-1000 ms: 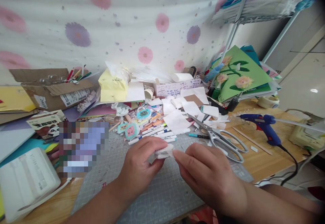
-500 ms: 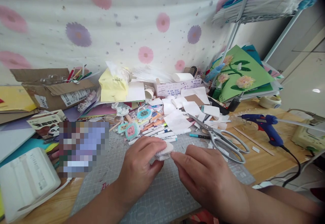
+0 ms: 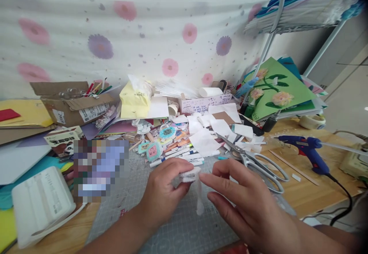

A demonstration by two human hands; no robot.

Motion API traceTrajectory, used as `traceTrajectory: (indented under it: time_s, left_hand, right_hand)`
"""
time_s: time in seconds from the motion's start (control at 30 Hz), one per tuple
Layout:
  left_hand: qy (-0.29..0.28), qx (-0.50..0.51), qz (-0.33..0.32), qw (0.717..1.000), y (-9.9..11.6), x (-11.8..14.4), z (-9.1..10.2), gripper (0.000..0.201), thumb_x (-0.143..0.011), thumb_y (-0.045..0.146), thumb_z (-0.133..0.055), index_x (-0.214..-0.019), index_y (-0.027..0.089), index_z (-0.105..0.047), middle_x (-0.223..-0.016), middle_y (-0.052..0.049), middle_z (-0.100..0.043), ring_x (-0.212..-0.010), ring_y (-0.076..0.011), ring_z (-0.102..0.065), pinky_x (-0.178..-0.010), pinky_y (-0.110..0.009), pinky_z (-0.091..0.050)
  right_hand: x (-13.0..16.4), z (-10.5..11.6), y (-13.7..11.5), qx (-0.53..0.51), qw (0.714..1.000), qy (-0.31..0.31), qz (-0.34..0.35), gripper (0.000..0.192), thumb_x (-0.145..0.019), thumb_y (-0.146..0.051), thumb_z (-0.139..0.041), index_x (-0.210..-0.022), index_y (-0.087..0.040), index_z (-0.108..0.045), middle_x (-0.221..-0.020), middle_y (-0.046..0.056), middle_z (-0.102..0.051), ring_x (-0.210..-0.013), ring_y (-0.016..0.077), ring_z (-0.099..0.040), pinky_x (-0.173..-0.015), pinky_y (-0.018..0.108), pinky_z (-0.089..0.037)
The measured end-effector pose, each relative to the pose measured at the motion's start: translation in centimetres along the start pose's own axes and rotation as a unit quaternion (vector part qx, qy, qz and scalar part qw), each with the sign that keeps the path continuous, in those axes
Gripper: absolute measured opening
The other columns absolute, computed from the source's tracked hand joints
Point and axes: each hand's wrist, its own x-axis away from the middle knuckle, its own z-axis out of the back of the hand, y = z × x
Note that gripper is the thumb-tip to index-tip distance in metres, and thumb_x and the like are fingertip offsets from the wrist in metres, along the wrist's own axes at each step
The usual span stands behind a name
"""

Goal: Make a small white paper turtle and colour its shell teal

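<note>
My left hand [image 3: 169, 183] is closed, with its thumb and fingers pinching a small white layered paper piece [image 3: 190, 175] above the cutting mat [image 3: 172, 227]. From the right end of that piece a narrow whitish strip [image 3: 199, 202] dangles down. My right hand [image 3: 241, 196] is open beside it, the fingers apart. Its index fingertip is at the piece's right edge; whether it touches is hard to tell. Beyond the hands, several markers [image 3: 184, 156] and cut white paper pieces [image 3: 202, 141] lie in a heap. Large scissors [image 3: 255, 162] rest to the right.
A blue glue gun [image 3: 307, 148] with a trailing cord lies on the right of the table. On the left are a white case [image 3: 43, 204], a pixelated area and an open cardboard box [image 3: 77, 106]. Green card with paper flowers [image 3: 283, 87] leans at the back right.
My right fingers have gone from closed at the white piece to spread apart. The whitish strip now hangs in view below it. The whole view has shifted slightly.
</note>
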Motion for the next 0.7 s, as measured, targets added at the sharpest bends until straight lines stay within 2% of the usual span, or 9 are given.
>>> traceTrajectory:
  time_s: [0.2, 0.3, 0.4, 0.47, 0.5, 0.53, 0.57, 0.63, 0.7]
  left_hand:
    - [-0.008, -0.007, -0.011, 1.0, -0.1, 0.2, -0.1, 0.032, -0.065, -0.001, -0.062, -0.09, 0.018, -0.066, -0.089, -0.004, -0.07, -0.085, -0.0177, -0.065, -0.077, -0.028, -0.052]
    - [-0.017, -0.011, 0.0, 1.0, -0.3, 0.2, -0.1, 0.031, -0.066, 0.0, -0.061, -0.091, 0.018, -0.067, -0.089, -0.004, -0.07, -0.086, -0.0178, -0.065, -0.077, -0.028, -0.051]
    - [-0.016, -0.007, 0.037, 0.999, -0.5, -0.1, -0.1, 0.028, -0.067, 0.004, -0.06, -0.089, 0.019, -0.067, -0.09, -0.003, -0.071, -0.086, -0.0182, -0.065, -0.078, -0.029, -0.051]
    - [-0.015, -0.002, 0.077, 0.997, -0.8, -0.2, -0.1, 0.024, -0.069, 0.008, -0.06, -0.087, 0.02, -0.068, -0.09, -0.003, -0.071, -0.086, -0.0194, -0.065, -0.079, -0.031, -0.05]
    - [-0.016, 0.002, 0.098, 0.995, -1.0, -0.2, 0.0, 0.021, -0.07, 0.011, -0.06, -0.087, 0.021, -0.068, -0.09, -0.003, -0.071, -0.087, -0.0203, -0.065, -0.08, -0.032, -0.05]
    - [-0.017, 0.009, 0.116, 0.993, -1.2, -0.3, 0.0, 0.019, -0.072, 0.015, -0.061, -0.088, 0.021, -0.068, -0.091, -0.003, -0.071, -0.088, -0.0213, -0.065, -0.08, -0.033, -0.049]
    - [-0.014, 0.017, 0.131, 0.991, -1.5, -0.3, 0.0, 0.017, -0.073, 0.019, -0.061, -0.088, 0.022, -0.068, -0.091, -0.003, -0.071, -0.089, -0.022, -0.065, -0.08, -0.033, -0.049]
    - [-0.014, 0.032, 0.158, 0.987, -2.0, -0.2, -0.1, 0.018, -0.074, 0.026, -0.062, -0.09, 0.022, -0.067, -0.093, -0.003, -0.07, -0.089, -0.0232, -0.064, -0.079, -0.033, -0.049]
    - [-0.012, 0.04, 0.18, 0.983, -2.4, -0.1, -0.2, 0.02, -0.073, 0.03, -0.063, -0.091, 0.021, -0.067, -0.094, -0.004, -0.07, -0.09, -0.0238, -0.064, -0.078, -0.033, -0.048]
  right_hand:
    - [0.0, -0.8, -0.5, 0.018, 1.0, -0.017, -0.004, 0.025, -0.084, -0.015, -0.05, -0.105, -0.02, -0.063, -0.088, 0.007, -0.057, -0.074, 0.0173, -0.056, -0.061, 0.03, -0.049]
    - [-0.2, -0.5, -0.2, -0.019, 1.0, -0.021, -0.006, 0.026, -0.083, -0.013, -0.051, -0.107, -0.019, -0.062, -0.089, 0.007, -0.056, -0.075, 0.0171, -0.055, -0.062, 0.03, -0.049]
    - [-0.5, 0.9, 2.3, -0.043, 0.998, 0.053, -0.017, 0.024, -0.085, -0.013, -0.052, -0.105, -0.02, -0.062, -0.09, 0.006, -0.055, -0.08, 0.0166, -0.057, -0.068, 0.03, -0.049]
    - [-0.5, 2.2, 5.0, 0.006, 0.99, 0.11, -0.084, 0.013, -0.085, -0.016, -0.052, -0.092, -0.02, -0.062, -0.087, 0.005, -0.056, -0.08, 0.017, -0.057, -0.071, 0.031, -0.048]
    - [-0.3, 3.0, 6.5, 0.045, 0.985, 0.1, -0.136, 0.009, -0.086, -0.019, -0.052, -0.084, -0.019, -0.061, -0.082, 0.004, -0.056, -0.076, 0.0166, -0.057, -0.068, 0.031, -0.048]
    - [0.0, 3.7, 7.9, 0.086, 0.976, 0.059, -0.191, 0.012, -0.088, -0.021, -0.049, -0.081, -0.018, -0.058, -0.077, 0.003, -0.055, -0.068, 0.0153, -0.055, -0.061, 0.028, -0.047]
    - [0.4, 4.3, 9.0, 0.097, 0.974, 0.02, -0.204, 0.012, -0.086, -0.021, -0.051, -0.077, -0.018, -0.058, -0.072, 0.003, -0.056, -0.063, 0.0148, -0.054, -0.056, 0.027, -0.045]
    - [1.3, 5.1, 10.4, 0.108, 0.971, -0.062, -0.203, 0.012, -0.083, -0.018, -0.054, -0.072, -0.017, -0.059, -0.069, 0.002, -0.058, -0.06, 0.014, -0.054, -0.054, 0.025, -0.044]
    - [2.1, 5.4, 10.9, 0.105, 0.97, -0.132, -0.173, 0.01, -0.081, -0.015, -0.057, -0.074, -0.018, -0.064, -0.073, 0.002, -0.061, -0.067, 0.0147, -0.057, -0.06, 0.026, -0.045]
